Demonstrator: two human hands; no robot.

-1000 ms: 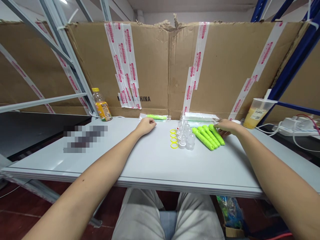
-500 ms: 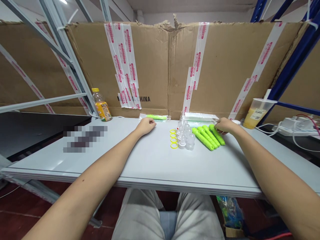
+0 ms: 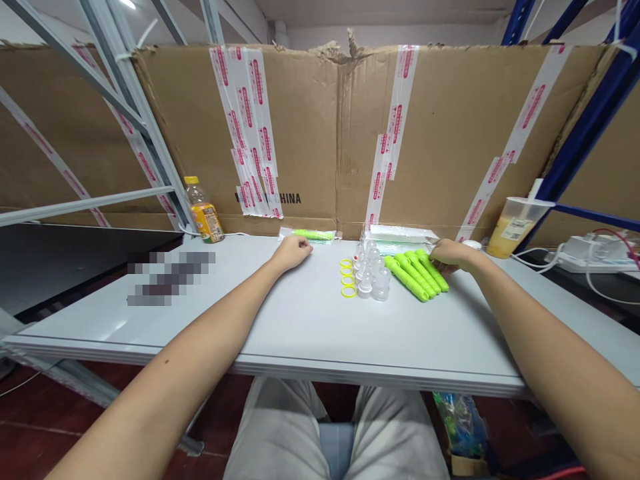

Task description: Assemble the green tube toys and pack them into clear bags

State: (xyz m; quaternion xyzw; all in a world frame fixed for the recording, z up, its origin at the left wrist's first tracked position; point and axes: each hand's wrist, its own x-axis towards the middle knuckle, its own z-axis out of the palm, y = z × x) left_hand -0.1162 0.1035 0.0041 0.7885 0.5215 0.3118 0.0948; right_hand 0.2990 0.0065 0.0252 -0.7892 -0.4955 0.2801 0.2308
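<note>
The green tube (image 3: 434,272) by the right hand (image 3: 447,255) slides inward, tightening the row; that hand's grip is hidden, can't tell. Left hand (image 3: 293,253) curled, palm unseen.

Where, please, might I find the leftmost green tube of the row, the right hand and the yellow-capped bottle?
Leftmost green tube of the row (image 3: 407,280): head view, middle of its body.
Right hand (image 3: 449,253): head view, back of the hand.
Yellow-capped bottle (image 3: 207,219): head view, on its label.

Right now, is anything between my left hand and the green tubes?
Yes: going right from your left hand, the yellow rings come first, then the clear plastic pieces, just left of the green tubes. Both sit on the tabletop.
</note>
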